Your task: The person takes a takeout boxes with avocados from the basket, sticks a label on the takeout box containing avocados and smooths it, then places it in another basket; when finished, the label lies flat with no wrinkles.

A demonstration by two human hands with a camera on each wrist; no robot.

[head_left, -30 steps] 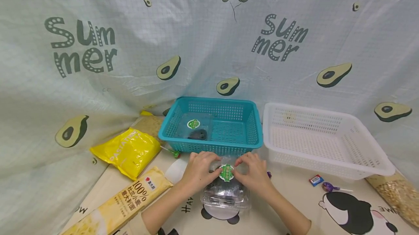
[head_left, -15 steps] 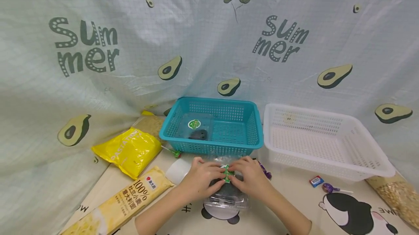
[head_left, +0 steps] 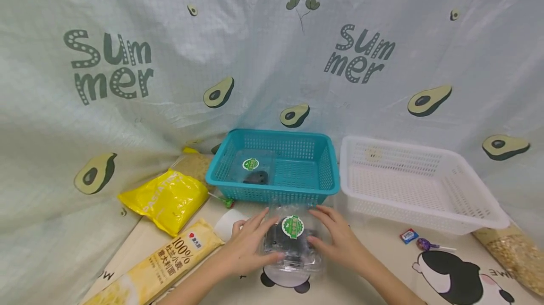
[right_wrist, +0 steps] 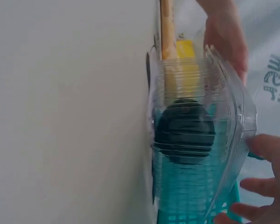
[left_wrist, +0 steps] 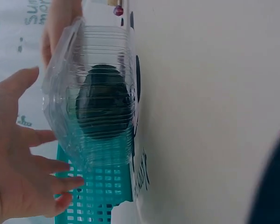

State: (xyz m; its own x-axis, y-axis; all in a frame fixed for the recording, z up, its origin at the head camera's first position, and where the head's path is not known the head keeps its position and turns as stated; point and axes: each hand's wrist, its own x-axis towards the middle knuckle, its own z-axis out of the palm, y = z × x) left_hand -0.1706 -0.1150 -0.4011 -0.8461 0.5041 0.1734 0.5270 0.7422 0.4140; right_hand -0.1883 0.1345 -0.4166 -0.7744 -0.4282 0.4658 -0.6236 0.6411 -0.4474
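A clear plastic clamshell box (head_left: 293, 263) with a round green label stands on the table in front of me. Its lid is down, and a dark rounded thing (left_wrist: 104, 102), its kind unclear through the ridged plastic, lies inside. My left hand (head_left: 247, 248) spreads its fingers along the box's left side, the fingertips at the lid. On the other side my right hand (head_left: 342, 241) has its fingers apart, the thumb (right_wrist: 270, 145) at the lid's rim. Neither hand is curled round the box.
Behind stand a teal basket (head_left: 272, 188) holding a similar box (head_left: 238, 168), and a white basket (head_left: 418, 215). Left lie a yellow bag (head_left: 167, 201), a pasta pack (head_left: 165, 265) and a white object (head_left: 228, 221). Right are a small candy (head_left: 409, 236), a lollipop (head_left: 425, 244) and a grain bag (head_left: 516, 250).
Both hands were together over the label, fingers on the lid. They have since moved apart to the box's two sides, leaving the label uncovered. The box stays in about the same spot.
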